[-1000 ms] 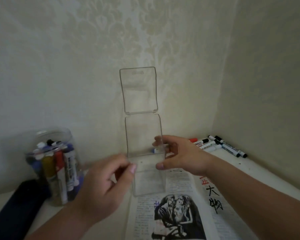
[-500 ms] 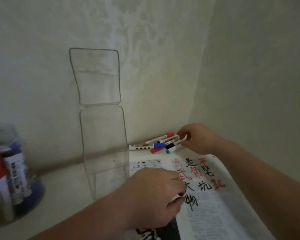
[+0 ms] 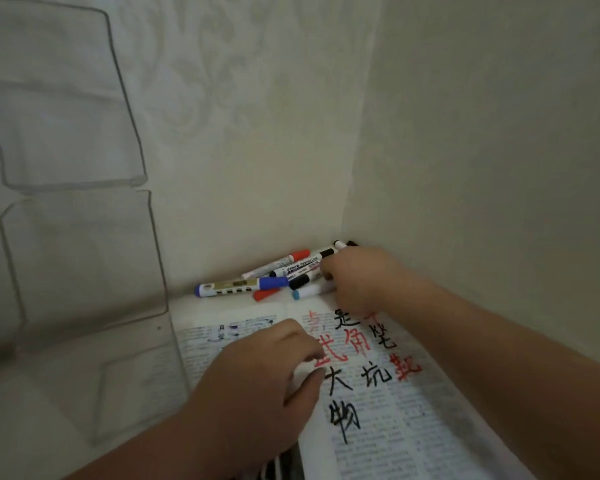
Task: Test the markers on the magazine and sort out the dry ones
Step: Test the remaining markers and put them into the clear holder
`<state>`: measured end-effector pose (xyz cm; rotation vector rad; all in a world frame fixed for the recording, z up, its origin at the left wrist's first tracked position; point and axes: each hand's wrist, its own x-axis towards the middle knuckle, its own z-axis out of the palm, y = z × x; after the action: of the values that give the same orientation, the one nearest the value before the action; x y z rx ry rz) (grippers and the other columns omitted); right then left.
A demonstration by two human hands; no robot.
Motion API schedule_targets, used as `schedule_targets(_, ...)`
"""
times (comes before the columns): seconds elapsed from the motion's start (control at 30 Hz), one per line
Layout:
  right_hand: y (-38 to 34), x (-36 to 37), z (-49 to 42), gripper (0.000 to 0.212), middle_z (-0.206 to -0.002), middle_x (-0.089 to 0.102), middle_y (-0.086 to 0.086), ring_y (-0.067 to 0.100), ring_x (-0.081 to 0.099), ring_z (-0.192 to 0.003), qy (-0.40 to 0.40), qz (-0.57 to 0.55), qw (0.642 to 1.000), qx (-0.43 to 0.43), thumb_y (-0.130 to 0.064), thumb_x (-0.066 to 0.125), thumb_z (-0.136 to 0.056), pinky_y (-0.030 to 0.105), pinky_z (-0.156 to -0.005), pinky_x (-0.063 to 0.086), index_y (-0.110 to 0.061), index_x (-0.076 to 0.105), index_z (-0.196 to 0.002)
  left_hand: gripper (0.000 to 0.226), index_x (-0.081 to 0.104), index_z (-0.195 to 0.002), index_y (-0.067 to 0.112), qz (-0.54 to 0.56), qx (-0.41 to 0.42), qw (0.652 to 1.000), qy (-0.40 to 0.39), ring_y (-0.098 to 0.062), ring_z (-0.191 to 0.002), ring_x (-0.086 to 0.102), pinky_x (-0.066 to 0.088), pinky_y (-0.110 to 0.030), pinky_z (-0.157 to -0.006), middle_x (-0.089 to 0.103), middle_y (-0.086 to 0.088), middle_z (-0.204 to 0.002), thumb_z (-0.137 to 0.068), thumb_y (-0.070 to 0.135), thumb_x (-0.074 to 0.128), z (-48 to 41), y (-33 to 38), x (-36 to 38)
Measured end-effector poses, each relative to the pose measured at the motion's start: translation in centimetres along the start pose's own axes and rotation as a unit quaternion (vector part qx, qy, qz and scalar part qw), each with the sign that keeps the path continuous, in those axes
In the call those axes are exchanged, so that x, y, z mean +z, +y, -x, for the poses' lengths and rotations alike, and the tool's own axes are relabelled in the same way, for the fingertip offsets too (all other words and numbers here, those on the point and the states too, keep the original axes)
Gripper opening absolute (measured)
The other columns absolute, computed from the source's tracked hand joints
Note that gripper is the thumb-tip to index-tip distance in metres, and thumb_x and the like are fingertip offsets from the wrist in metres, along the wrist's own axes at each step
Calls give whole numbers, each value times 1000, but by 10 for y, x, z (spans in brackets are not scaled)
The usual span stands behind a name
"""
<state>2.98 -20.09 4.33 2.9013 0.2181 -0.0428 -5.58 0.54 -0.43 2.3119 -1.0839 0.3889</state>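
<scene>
An open magazine (image 3: 416, 414) lies on the white surface, its page covered with red and black test scribbles. Several markers are piled in the wall corner beyond it: a blue-capped one (image 3: 243, 285), a red-capped one (image 3: 280, 262), and a black-capped white one (image 3: 300, 281). My right hand (image 3: 361, 277) reaches into the pile, its fingers curled over the right ends of the markers and pinching the black-capped one. The hand hides what lies under it. My left hand (image 3: 257, 382) hovers over the magazine's left page, fingers loosely curled, holding nothing.
A tall clear plastic box (image 3: 84, 271) with its lid flipped up against the wall stands to the left of the magazine. Patterned walls meet in a corner right behind the marker pile, closing off the back and the right side.
The view has swung right and closer, so the jar of markers is out of sight. My right hand went from the clear box to the marker pile. My left hand came over the magazine.
</scene>
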Motion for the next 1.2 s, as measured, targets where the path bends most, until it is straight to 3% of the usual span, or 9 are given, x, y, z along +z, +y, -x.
schedule_targets(0.13, 3, -13, 8, 16, -77, 50, -8, 20, 53, -74, 67, -7, 998, -16, -26, 62, -81, 30, -61, 39, -28, 48, -87, 15, 56, -106, 42, 26, -26, 999, 33, -2, -72, 55, 38, -10, -63, 52, 25, -95, -92, 48, 52, 0, -1, 5)
schedule_targets(0.2, 12, -15, 25, 16, -68, 52, -7, 16, 53, -64, 140, -204, 968, 33, -25, 66, -79, 28, -54, 38, -22, 50, -80, 21, 53, -111, 45, 55, -47, 996, 55, -6, -77, 58, 44, -17, -62, 53, 25, -99, -91, 49, 55, 2, -2, 6)
schedule_targets(0.33, 14, -8, 75, 12, -54, 42, 9, 19, 37, -46, 73, -741, 666, 56, -8, 64, -72, 27, -46, 17, -8, 52, -71, 36, 46, -125, 44, 109, -71, 988, 84, -5, -89, 56, 49, -23, -66, 49, 29, -109, -93, 58, 53, 3, 3, 5)
schedule_targets(0.4, 6, 4, 93, 3, -58, 53, 17, 24, 48, -46, 9, -785, 619, 25, -7, 65, -74, 25, -42, 19, -6, 62, -75, 46, 45, -128, 44, 119, -68, 988, 67, -2, -95, 54, 46, -17, -67, 49, 29, -110, -88, 67, 45, 2, 8, 5)
schedule_targets(0.67, -16, 15, 109, 9, -64, 62, 17, 22, 58, -51, 31, -810, 585, -41, -8, 65, -82, 22, -39, 38, -9, 73, -81, 29, 65, -115, 32, 109, -49, 992, 48, 1, -90, 56, 40, -10, -76, 63, 19, -97, -98, 49, 48, -1, 8, 7)
schedule_targets(0.83, -19, 15, 112, 15, -58, 55, 13, 20, 51, -45, 67, -832, 547, -68, -17, 71, -85, 20, -39, 37, -9, 64, -74, 24, 47, -84, 42, 67, -28, 995, 71, -3, -73, 49, 34, -13, -63, 45, 18, -71, -101, 57, 38, -2, 8, 5)
schedule_targets(0.97, -23, 15, 114, 24, -59, 57, 12, 19, 51, -44, 37, -811, 574, -105, -32, 80, -78, 21, -38, 38, -12, 68, -76, 29, 33, -78, 46, 37, 4, 998, 57, 2, -71, 45, 36, -11, -67, 37, 21, -68, -104, 55, 26, 4, 11, 6)
schedule_targets(1.07, -25, 16, 114, 17, -57, 58, 12, 19, 49, -41, 78, -803, 583, -99, -21, 72, -89, 20, -36, 36, -10, 70, -77, 30, 31, -77, 44, 31, 4, 998, 64, 1, -69, 46, 37, -9, -69, 37, 19, -66, -105, 53, 25, 3, 12, 6)
schedule_targets(1.2, -27, 12, 115, 21, -49, 53, 11, 17, 42, -32, 111, -837, 532, -70, -17, 63, -87, 17, -32, 31, -5, 66, -71, 31, 31, -74, 41, 27, 2, 996, 83, -1, -65, 47, 39, -9, -65, 37, 17, -60, -105, 47, 30, -2, 17, 8)
